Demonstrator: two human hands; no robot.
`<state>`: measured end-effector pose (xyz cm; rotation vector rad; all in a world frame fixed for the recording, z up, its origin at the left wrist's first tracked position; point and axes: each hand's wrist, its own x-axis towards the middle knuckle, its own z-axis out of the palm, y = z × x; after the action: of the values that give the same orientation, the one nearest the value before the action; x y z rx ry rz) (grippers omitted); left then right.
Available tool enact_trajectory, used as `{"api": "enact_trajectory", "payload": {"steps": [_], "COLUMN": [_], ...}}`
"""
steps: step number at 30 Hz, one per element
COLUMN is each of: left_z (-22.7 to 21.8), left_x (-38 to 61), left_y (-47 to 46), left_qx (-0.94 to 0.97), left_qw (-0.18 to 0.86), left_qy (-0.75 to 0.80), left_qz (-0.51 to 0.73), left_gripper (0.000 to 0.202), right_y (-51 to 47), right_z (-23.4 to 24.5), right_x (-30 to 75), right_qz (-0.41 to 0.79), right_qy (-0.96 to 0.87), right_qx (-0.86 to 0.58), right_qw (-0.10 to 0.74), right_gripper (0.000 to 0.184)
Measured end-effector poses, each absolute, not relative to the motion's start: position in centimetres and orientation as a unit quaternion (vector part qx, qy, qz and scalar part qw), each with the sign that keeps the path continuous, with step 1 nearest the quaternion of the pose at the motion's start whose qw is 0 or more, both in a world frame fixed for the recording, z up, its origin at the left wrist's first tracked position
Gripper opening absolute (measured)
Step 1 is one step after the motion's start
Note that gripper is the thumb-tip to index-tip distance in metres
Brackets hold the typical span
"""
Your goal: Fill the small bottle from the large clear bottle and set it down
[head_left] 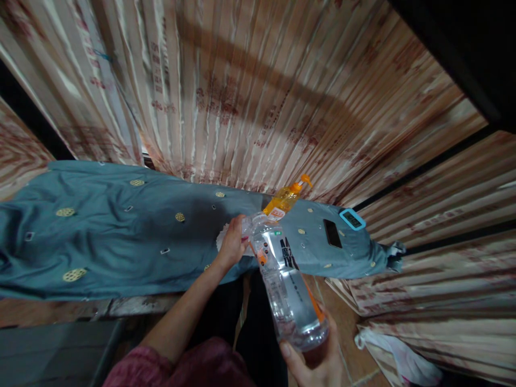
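1. I am holding a big clear bottle (288,285) up with my 2 hands. It is slanting, its neck pointing away from me and its bottom near me.
2. My left hand (233,243) is curling its fingers around the neck end. I am not seeing whether a cap is sitting there.
3. My right hand (316,359) is gripping the bottom, the thumb pressing on the near side. The other fingers are going around the far side, mostly hidden.
4. A white tissue (221,236) is showing just beside my left hand. I cannot tell if I am pinching it or if it is lying on the blue cloth (121,236).
5. The lifting is looking done to me; the putting down is not. The bottle's label is staying on.
6. The orange pump (284,200) is standing just behind the neck. The phone (332,233) and clock (352,219) are resting to the right, apart from my hands.
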<state>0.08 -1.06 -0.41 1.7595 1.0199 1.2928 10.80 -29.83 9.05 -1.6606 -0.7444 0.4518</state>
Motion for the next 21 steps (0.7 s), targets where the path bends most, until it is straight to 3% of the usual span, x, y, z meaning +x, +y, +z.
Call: {"api": "enact_trajectory", "payload": {"steps": [13, 21], "left_z": [0.5, 0.0], "left_x": [-0.1, 0.1], "left_y": [-1.2, -1.2], "left_qx": [0.687, 0.686], "left_qw": [0.364, 0.360], "left_qy": [0.409, 0.405], "left_qz": [0.477, 0.486], "left_gripper": [0.065, 0.068], "right_y": [-29.8, -29.8], "right_z": [8.9, 10.1], "right_x": [10.7, 10.7], "right_qz": [0.202, 0.163], "right_qy": [-0.290, -0.338], "right_qx": [-0.712, -0.733], "right_qw": [0.607, 0.568], "right_gripper": [0.094, 0.086]}}
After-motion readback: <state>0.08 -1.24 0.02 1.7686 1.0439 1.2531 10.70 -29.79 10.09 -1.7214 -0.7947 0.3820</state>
